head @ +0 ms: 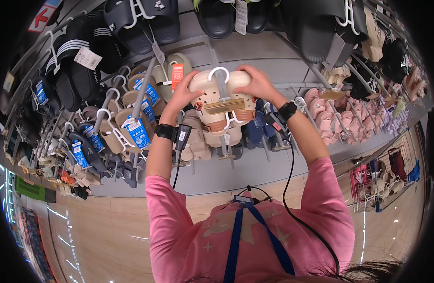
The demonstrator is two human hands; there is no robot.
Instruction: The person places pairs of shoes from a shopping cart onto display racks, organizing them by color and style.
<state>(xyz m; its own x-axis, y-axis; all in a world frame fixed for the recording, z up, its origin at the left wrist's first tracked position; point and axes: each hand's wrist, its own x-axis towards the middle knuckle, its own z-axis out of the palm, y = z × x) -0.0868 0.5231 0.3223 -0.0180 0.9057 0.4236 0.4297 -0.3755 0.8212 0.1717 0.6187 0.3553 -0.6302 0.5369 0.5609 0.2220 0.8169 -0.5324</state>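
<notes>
A pair of cream clogs (208, 93) with ventilation holes and brown heel straps is between my hands. My left hand (184, 92) grips its left side, thumb on top; my right hand (256, 84) holds the right side the same way. A white plastic hanger (219, 68) is attached to the pair, its hook arching around a grey metal display rail (221, 85). Whether the hook rests on the rail, I cannot tell. In front of the clogs, a tan label plate (224, 106) at the rail's end hides part of them.
Beige slippers (110, 132) with blue tags hang to the left, pink sandals (325, 120) to the right. Dark slides (217, 21) hang above. Several rails project outward. A wire shopping cart (358, 194) holding footwear stands at right. Cables run from both wrists.
</notes>
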